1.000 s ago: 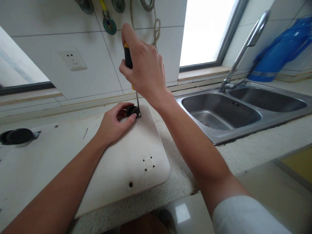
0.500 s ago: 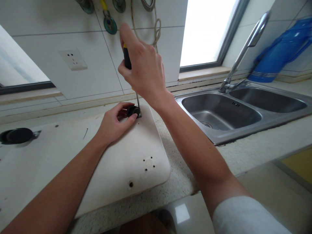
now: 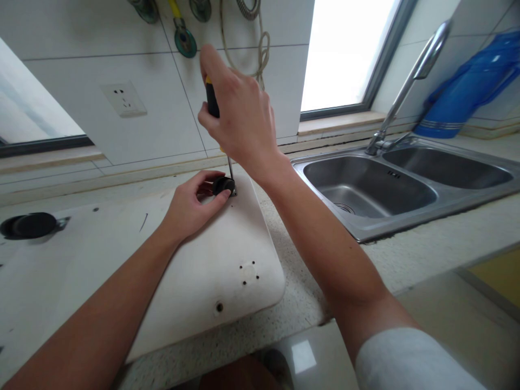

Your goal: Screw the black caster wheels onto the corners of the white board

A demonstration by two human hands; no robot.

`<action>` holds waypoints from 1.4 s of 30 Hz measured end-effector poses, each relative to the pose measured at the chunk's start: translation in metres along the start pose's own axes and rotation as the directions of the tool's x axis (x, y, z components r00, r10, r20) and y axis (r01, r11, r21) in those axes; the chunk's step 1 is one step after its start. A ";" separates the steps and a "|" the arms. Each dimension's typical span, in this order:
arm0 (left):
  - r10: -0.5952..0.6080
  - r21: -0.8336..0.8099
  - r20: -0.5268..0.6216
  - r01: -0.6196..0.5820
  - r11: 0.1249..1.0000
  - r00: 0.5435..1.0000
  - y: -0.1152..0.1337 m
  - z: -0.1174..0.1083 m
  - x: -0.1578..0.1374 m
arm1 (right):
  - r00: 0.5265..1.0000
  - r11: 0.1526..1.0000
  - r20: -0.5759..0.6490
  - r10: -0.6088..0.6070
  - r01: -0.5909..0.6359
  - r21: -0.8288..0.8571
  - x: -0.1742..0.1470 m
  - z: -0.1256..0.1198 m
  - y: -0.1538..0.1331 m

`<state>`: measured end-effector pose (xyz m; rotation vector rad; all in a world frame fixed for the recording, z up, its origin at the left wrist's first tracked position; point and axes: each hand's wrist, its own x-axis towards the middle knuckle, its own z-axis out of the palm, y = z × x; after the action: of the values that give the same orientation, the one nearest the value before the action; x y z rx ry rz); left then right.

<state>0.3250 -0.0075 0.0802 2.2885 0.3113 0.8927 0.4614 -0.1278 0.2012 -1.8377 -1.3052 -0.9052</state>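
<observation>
My right hand (image 3: 242, 116) is wrapped around the black and yellow handle of a screwdriver (image 3: 212, 99). Its metal shaft points down to the mounting plate of a black caster wheel (image 3: 223, 186). With thumb and fingers on either side, my left hand (image 3: 195, 203) grips that caster near the far right corner of a white board (image 3: 195, 287). The screwdriver's tip is hidden beside the wheel. Several small screw holes (image 3: 249, 272) and one larger hole (image 3: 219, 307) mark the board's near right corner. Another black caster (image 3: 30, 225) stands on the board at the left.
The board lies on a speckled countertop (image 3: 298, 271). To the right are a steel double sink (image 3: 365, 184) with a tall faucet (image 3: 410, 86) and a blue thermos jug (image 3: 467, 86). A wall socket (image 3: 124, 99), pipe valves (image 3: 185, 42) and a looped cord (image 3: 263, 54) are behind.
Both hands keep their places on the caster and screwdriver. The whole view has shifted very slightly, and the right hand sits a touch lower.
</observation>
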 end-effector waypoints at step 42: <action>0.002 0.015 -0.005 -0.002 1.000 1.000 0.005 0.000 0.000 | 0.998 0.998 0.018 -0.056 0.055 0.037 -0.003 -0.003 -0.003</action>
<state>0.3250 -0.0112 0.0834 2.3006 0.3195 0.9003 0.4577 -0.1307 0.2003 -1.7939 -1.3815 -0.8892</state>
